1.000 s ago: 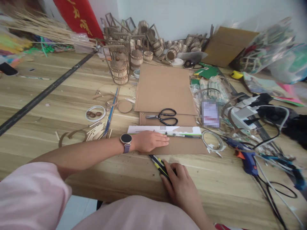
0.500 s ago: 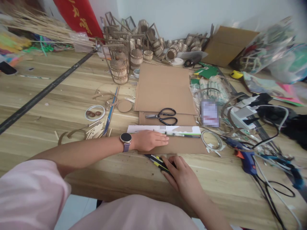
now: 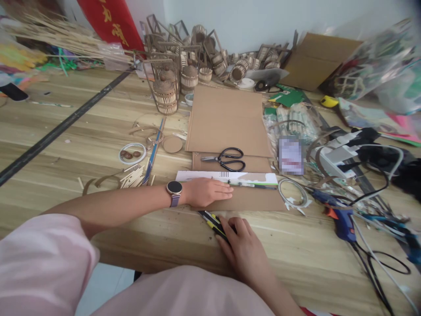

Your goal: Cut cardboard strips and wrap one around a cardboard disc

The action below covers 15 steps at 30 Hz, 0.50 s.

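My left hand [image 3: 207,193], with a watch [image 3: 174,188] on its wrist, lies flat with fingers stretched out on the lower cardboard sheet [image 3: 253,201]. A white printed strip [image 3: 226,176] and a pen [image 3: 253,185] are at its fingertips. Just below the sheet's front edge, my right hand [image 3: 245,245] is closed around a black and yellow utility knife [image 3: 213,224] that points up and left; the rear of the knife is hidden under the fingers. Black-handled scissors [image 3: 226,160] rest on the cardboard beyond my left hand. A larger cardboard sheet [image 3: 228,118] lies farther back.
Left are small sticks [image 3: 133,176], a white ring [image 3: 132,153] with brown pieces inside and a cardboard disc [image 3: 173,144]. Right are a tape ring [image 3: 292,193], a blue glue gun [image 3: 342,219] with cables and a power strip [image 3: 335,156]. Small wooden baskets [image 3: 165,96] stand behind.
My right hand has drawn slightly left and down with the utility knife. My left hand stays flat on the cardboard. The whole view has shifted a little.
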Each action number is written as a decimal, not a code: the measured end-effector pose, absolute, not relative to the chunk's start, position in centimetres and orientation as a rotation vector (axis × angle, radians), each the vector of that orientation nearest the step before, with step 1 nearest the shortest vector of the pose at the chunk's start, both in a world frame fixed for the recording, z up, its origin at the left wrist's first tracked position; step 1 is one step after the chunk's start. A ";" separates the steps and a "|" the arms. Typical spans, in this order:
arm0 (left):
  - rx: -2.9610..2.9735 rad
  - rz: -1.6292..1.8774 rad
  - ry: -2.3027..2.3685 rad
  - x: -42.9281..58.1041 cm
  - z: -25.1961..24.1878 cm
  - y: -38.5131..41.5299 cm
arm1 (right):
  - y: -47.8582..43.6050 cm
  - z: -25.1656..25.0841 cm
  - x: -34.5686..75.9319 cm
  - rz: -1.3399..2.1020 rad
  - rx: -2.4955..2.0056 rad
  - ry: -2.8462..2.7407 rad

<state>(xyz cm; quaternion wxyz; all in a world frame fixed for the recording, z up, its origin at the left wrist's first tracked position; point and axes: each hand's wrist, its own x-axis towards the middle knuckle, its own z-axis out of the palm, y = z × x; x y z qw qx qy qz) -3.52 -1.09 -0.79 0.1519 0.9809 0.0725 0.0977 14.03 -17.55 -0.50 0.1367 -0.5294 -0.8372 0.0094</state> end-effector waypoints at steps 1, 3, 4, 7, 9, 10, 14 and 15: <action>2.814 0.280 0.211 -3.5 -0.8 -1.1 | -17.3 -0.3 14.3 0.042 -1.515 -2.453; 2.814 0.278 0.220 -3.5 -0.7 -1.1 | -16.7 0.1 14.8 0.074 -1.481 -2.501; 2.814 0.275 0.223 -3.5 -0.7 -1.1 | -16.4 0.2 15.0 0.091 -1.468 -2.515; 2.814 0.264 0.228 -3.5 -0.6 -1.2 | -15.8 0.4 15.6 0.121 -1.425 -2.534; 2.814 0.260 0.229 -3.5 -0.5 -1.2 | -15.8 0.3 15.6 0.102 -1.410 -2.542; 2.813 0.259 0.231 -3.5 -0.5 -1.2 | -15.9 0.3 15.5 0.078 -1.415 -2.540; 2.806 0.259 0.238 -3.5 -0.4 -1.2 | -17.3 -0.6 14.3 -0.030 -1.509 -2.456; 2.802 0.259 0.236 -3.5 -0.5 -1.2 | -17.7 -0.9 14.0 -0.042 -1.536 -2.423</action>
